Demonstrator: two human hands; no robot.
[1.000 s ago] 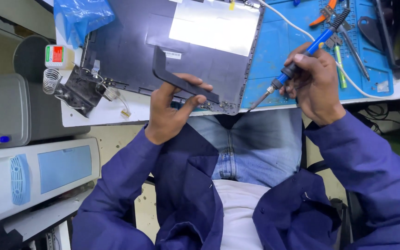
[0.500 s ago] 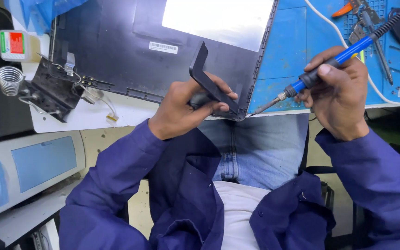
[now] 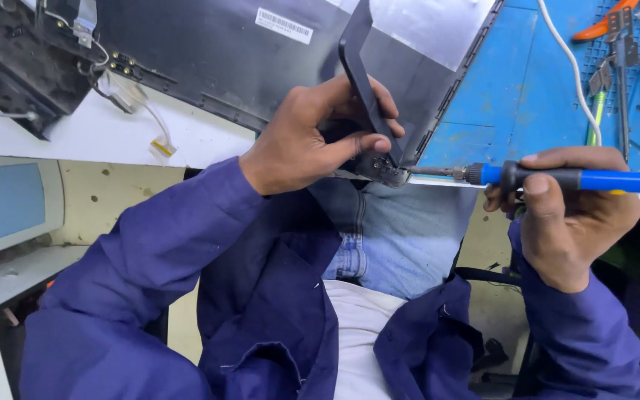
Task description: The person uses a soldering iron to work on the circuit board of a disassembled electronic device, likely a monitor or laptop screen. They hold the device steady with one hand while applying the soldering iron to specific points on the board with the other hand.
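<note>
At the near edge of the bench point(image 3: 187, 144), the left hand point(image 3: 312, 137) grips a black bracket point(image 3: 364, 81) against the laptop lid's point(image 3: 224, 59) corner, while the right hand point(image 3: 568, 215), fingers wrapped around a blue-handled soldering iron point(image 3: 557, 178), has its tip at that joint, apparently mid-job.

Soldering iron point(image 3: 557, 178) handle runs off the right edge past the right hand point(image 3: 568, 215). Tip contact at the laptop lid point(image 3: 224, 59) corner too small to tell, beside left hand point(image 3: 312, 137) thumb. Lid cropped at top.
</note>
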